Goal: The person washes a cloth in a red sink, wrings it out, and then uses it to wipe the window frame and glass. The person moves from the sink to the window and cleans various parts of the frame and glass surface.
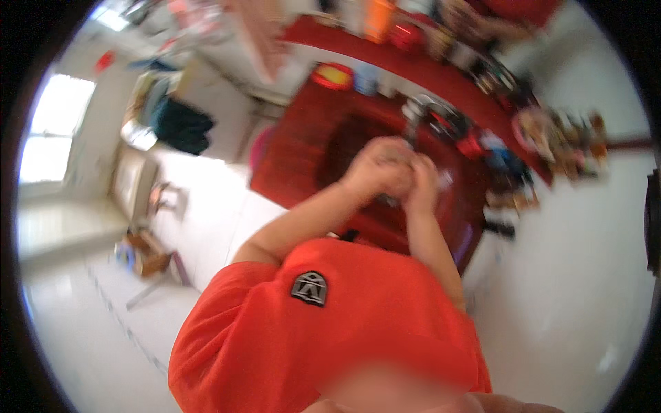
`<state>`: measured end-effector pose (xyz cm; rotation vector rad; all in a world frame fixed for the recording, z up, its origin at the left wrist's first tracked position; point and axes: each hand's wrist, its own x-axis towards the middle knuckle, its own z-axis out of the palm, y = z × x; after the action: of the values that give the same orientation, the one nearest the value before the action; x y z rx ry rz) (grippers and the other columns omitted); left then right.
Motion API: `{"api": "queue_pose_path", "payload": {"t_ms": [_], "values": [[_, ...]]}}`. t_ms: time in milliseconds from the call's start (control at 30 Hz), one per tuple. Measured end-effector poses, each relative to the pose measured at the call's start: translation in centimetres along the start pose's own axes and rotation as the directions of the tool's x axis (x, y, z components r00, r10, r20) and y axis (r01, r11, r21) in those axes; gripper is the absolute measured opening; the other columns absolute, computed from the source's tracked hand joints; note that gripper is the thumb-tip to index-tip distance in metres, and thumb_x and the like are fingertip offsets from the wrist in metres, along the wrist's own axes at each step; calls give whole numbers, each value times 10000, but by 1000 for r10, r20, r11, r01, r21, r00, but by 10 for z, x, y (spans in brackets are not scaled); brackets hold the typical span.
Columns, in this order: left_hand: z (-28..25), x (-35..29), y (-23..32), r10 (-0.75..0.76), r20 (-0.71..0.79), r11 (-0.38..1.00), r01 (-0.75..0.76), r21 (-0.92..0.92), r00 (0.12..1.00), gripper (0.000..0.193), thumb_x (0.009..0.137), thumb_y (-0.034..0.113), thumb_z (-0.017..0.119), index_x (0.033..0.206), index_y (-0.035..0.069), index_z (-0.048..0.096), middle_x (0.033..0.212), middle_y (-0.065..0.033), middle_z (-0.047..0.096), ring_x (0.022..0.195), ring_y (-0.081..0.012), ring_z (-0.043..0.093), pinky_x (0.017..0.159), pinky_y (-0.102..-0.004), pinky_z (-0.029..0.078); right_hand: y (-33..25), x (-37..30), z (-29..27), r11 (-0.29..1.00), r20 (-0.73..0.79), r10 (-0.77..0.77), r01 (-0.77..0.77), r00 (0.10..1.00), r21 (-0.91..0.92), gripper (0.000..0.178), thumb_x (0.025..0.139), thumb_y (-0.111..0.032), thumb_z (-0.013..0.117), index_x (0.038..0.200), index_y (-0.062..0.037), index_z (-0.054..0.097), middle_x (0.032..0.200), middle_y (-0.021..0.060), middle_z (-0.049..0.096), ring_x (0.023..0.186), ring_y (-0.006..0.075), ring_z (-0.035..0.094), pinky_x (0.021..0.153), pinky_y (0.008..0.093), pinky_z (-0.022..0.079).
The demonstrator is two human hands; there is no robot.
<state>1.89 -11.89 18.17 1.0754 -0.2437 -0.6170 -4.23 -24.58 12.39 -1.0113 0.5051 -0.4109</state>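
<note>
My left hand (380,165) and my right hand (423,180) are pressed together over a dark red sink basin (337,151), just below a metal faucet (413,120). The fingers of both are curled in and closed against each other. Blur and the hands themselves hide whatever may be between them. Whether water runs from the faucet cannot be made out.
A red counter (286,165) surrounds the basin. On it stand a red dish with a yellow middle (332,76) and a light blue cup (365,80). A mirror ledge (344,48) behind holds an orange bottle (379,20). Dark green cloth (182,126) hangs at left.
</note>
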Motion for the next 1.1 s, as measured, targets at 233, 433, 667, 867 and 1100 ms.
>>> {"api": "queue_pose_path", "payload": {"t_ms": [233, 433, 667, 867, 1100], "values": [[7, 1, -20, 393, 4, 798, -344, 496, 919, 258, 654, 113, 699, 902, 64, 647, 953, -134, 618, 937, -341, 584, 831, -426, 495, -9, 7, -2, 854, 347, 303, -415, 888, 315, 379, 1014, -398, 452, 1130, -81, 625, 1066, 76, 677, 996, 232, 665, 861, 399, 536], [6, -4, -12, 457, 51, 611, -355, 708, 888, 269, 612, 186, 719, 843, 78, 635, 891, -135, 593, 901, -376, 557, 785, -457, 473, -4, 4, 10, 856, 471, 299, -451, 830, 252, 230, 919, -321, 577, 1028, -121, 606, 1000, 18, 635, 938, 185, 646, 810, 364, 521], [-2, -5, -11, 398, -68, 617, -212, 758, 915, 268, 628, 191, 709, 853, 61, 645, 882, -137, 630, 945, -359, 599, 814, -448, 489, 15, 14, 22, 851, 410, 391, -493, 824, 180, 210, 889, -292, 585, 980, -103, 592, 969, 32, 623, 910, 185, 639, 794, 359, 521], [-75, -24, -42, 26, -142, 982, 1, 190, 990, 697, 794, 317, 784, 1339, 11, 476, 1255, -99, 573, 1212, -232, 539, 1006, -394, 458, 12, 2, 30, 784, 315, 550, -608, 774, 125, 489, 961, -426, 499, 1305, -84, 559, 1302, 121, 580, 1218, 278, 563, 1017, 445, 477], [-152, -115, 16, -73, -223, 958, 6, -287, 972, 670, 877, 310, 715, 1455, 143, 423, 1361, -75, 532, 1271, -256, 508, 1005, -495, 474, 23, -61, 102, 937, 553, 346, -245, 758, -251, 697, 949, -268, 560, 1564, -85, 291, 1546, 140, 361, 1389, 300, 412, 1106, 422, 391]]}}
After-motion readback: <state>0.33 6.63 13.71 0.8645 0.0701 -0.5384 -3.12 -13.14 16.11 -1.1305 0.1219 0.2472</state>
